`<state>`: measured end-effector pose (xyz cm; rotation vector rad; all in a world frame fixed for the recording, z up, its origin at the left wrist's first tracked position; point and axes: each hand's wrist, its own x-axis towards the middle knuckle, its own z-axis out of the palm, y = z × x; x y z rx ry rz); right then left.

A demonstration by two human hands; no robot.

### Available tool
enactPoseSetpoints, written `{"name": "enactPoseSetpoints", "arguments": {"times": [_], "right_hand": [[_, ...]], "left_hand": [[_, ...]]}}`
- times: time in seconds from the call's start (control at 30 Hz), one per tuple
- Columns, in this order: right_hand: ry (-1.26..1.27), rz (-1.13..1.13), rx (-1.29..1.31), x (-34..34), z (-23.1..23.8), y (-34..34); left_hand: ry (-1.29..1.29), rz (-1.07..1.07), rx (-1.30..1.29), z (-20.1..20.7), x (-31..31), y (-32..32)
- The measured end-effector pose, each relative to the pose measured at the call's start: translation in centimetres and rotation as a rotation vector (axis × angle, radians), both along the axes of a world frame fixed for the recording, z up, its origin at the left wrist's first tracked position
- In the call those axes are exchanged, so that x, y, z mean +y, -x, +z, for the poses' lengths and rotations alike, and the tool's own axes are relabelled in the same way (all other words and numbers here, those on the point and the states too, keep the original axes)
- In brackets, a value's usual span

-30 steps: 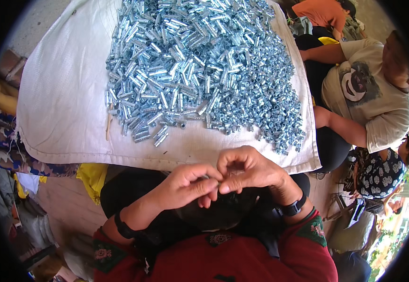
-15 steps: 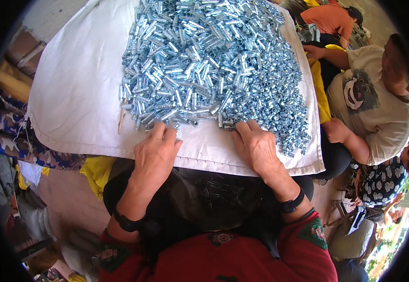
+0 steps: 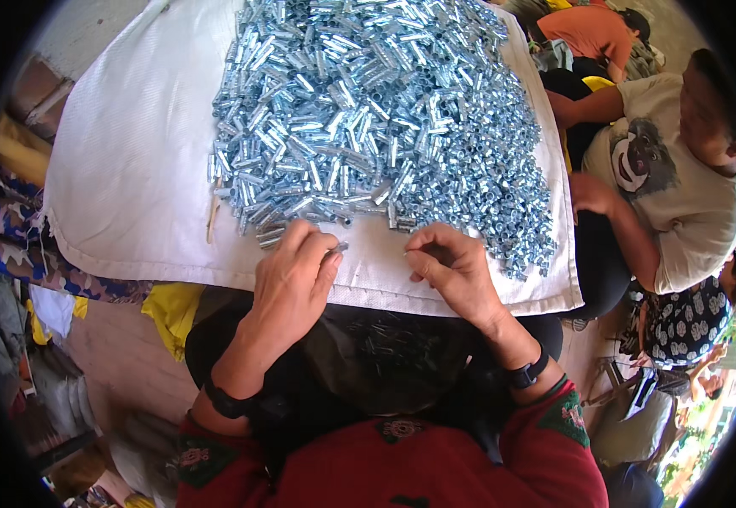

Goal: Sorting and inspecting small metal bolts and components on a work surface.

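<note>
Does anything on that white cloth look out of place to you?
Yes, one thing: a thin brown sliver lies on the white cloth beside the lower left edge of the heap of metal pieces. It looks odd because the heaped pieces are shiny and silvery.

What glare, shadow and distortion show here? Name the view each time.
Head view: bright glints off the metal tubes; head view: washed-out daylight, lower right; head view: deep shadow below the white cloth; head view: black, curved fisheye border.
</note>
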<state>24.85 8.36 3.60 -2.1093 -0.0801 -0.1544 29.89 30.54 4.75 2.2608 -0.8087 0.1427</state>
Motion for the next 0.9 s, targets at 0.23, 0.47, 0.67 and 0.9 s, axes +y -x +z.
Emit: {"name": "enactPoseSetpoints", "arguments": {"times": [0.23,0.47,0.67,0.9], "right_hand": [[-0.85,0.095,0.407,2.0,2.1,0.8],[-0.926,0.111,0.393,2.1,1.2,0.5],[-0.989,0.089,0.44,2.1,1.2,0.4],[-0.846,0.079,0.364,2.0,1.3,0.7]], "left_hand": [[0.475,-0.222,0.668,0.1,-1.0,1.2],[0.626,-0.269,0.866,-0.4,-0.9,1.1],[0.631,-0.252,0.966,-0.5,-1.1,1.1],[0.631,-0.249,0.927,-0.1,-1.9,1.7]]}}
